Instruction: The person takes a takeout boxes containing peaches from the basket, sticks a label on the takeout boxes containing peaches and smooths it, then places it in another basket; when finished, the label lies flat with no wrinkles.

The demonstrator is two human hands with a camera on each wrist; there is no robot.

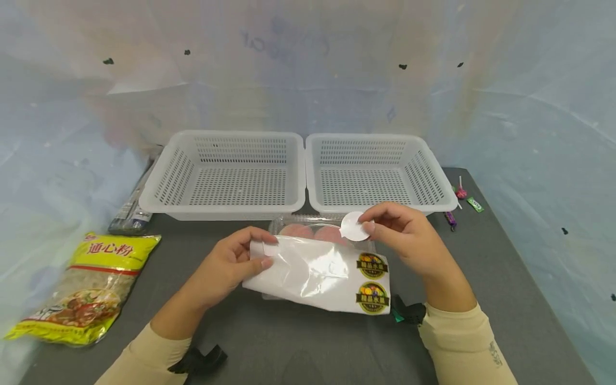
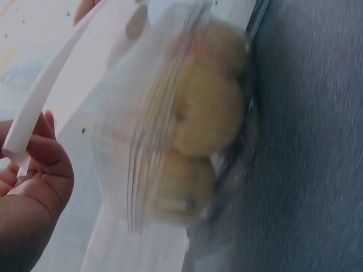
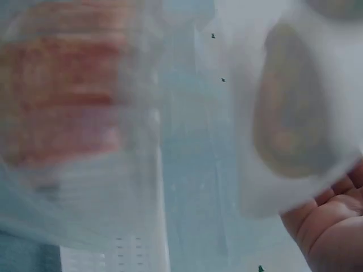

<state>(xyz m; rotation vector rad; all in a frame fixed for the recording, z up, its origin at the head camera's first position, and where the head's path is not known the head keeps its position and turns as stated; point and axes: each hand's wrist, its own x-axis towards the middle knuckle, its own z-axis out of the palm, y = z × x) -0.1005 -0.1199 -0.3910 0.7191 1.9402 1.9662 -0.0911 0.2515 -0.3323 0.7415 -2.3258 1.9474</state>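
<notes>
Grey tabletop, pale sheeting behind; we noted two white baskets at 12 o'clock and a yellow noodle packet at 9. Left hand pinched the sticker sheet by its left edge, above a clear fruit clamshell at centre. Right hand pinched a peeled round sticker, probably backing side up; wrist view was blurred. We judged both light, floppy and tacky: take them by the edges.
</notes>
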